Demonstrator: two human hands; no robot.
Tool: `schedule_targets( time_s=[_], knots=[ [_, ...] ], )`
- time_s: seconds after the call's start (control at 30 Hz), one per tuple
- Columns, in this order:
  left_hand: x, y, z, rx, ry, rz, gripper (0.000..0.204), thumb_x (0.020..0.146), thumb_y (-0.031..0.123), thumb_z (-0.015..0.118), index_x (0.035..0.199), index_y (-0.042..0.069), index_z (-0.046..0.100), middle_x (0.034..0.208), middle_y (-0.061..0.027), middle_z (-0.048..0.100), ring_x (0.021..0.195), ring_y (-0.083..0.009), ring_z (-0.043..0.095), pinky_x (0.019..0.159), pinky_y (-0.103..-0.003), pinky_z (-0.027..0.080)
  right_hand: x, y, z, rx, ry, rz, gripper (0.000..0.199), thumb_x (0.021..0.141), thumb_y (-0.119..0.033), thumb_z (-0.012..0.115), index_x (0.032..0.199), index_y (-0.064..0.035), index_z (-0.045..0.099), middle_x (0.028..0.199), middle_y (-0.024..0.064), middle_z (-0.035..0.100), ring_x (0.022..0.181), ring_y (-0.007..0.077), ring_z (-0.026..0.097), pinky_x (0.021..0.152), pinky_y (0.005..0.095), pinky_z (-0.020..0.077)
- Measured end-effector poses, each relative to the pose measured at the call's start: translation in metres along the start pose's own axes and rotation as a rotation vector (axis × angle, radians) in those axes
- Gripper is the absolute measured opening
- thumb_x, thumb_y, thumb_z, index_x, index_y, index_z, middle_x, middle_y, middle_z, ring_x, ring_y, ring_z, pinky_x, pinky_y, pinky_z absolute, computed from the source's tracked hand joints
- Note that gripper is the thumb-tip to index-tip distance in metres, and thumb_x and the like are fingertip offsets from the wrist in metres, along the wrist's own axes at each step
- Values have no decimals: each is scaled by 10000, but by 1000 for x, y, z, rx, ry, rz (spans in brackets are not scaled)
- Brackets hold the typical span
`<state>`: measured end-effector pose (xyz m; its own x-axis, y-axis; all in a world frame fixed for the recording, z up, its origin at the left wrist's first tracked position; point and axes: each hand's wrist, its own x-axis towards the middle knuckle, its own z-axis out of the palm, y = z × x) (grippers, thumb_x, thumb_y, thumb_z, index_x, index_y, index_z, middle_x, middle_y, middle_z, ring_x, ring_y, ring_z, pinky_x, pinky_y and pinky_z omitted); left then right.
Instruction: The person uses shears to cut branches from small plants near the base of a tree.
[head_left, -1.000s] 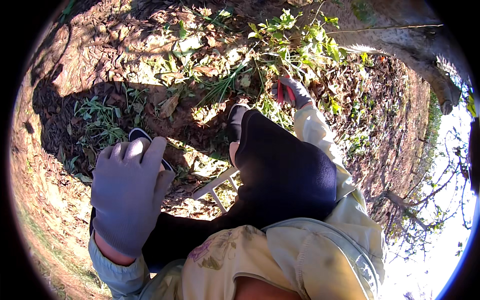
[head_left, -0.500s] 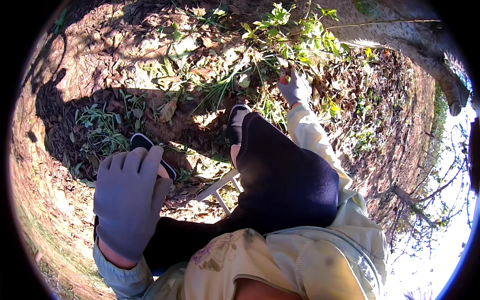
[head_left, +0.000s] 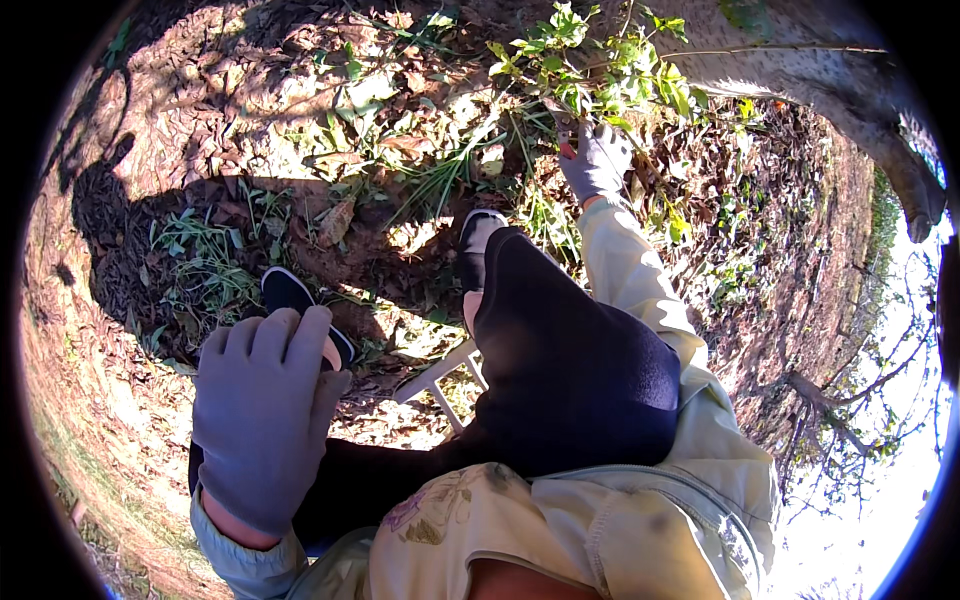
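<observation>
My left hand [head_left: 262, 420], in a grey glove, lies flat with its fingers together on my left knee and holds nothing. My right hand [head_left: 597, 160], gloved the same, is stretched far forward past my right knee in dark trousers [head_left: 570, 350]. Its fingers are closed among the lower stems of a leafy green weed [head_left: 590, 60]. A small red bit shows at the thumb side; I cannot tell what it is. My pale yellow sleeve [head_left: 630, 280] runs up to that hand.
My dark shoes [head_left: 290, 295] [head_left: 478, 235] stand on ground covered in dry brown leaves [head_left: 200, 100]. A white stool frame [head_left: 440, 375] shows under my legs. Grass tufts [head_left: 200, 260] grow at the left. A thick grey tree trunk [head_left: 800, 70] curves across the upper right.
My right hand has reached farther forward and up into the green weed. My left hand has stayed on my knee.
</observation>
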<state>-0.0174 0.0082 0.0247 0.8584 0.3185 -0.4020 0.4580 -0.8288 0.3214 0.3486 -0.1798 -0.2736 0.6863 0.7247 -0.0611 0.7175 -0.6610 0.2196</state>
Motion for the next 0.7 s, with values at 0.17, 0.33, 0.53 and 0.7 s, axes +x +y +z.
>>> schedule_targets(
  time_s=[0.17, 0.33, 0.53, 0.7],
  knots=[
    [2, 0, -1, -50, -83, -45, 460, 800, 178, 651, 1217, 12, 548, 1128, -161, 575, 1014, -350, 540, 925, -461, 396, 15, -2, -11, -3, -153, -54, 567, 805, -425, 633, 1297, -171, 512, 1131, 132, 575, 1038, 319, 576, 883, 498, 416],
    [5, 3, -3, -48, -114, -45, 462, 804, 179, 646, 1222, 10, 545, 1131, -168, 571, 1011, -354, 539, 922, -460, 397, 30, -2, -6, -32, -296, -68, 519, 826, -390, 627, 1307, -247, 494, 1136, 134, 568, 1014, 324, 609, 797, 488, 476],
    [6, 4, -3, -48, -102, -27, 459, 814, 177, 640, 1228, 7, 538, 1138, -170, 568, 1017, -356, 537, 921, -462, 395, 34, 1, -4, -78, -319, -113, 516, 832, -373, 625, 1311, -240, 487, 1109, 141, 580, 1001, 325, 622, 766, 485, 496],
    [3, 5, -4, -55, -107, -35, 458, 816, 176, 640, 1229, 9, 534, 1135, -166, 569, 1023, -345, 540, 919, -461, 393, 35, -4, -19, 20, -349, -152, 449, 837, -337, 611, 1252, -200, 508, 1068, 156, 605, 968, 336, 635, 783, 487, 503]
  ],
)
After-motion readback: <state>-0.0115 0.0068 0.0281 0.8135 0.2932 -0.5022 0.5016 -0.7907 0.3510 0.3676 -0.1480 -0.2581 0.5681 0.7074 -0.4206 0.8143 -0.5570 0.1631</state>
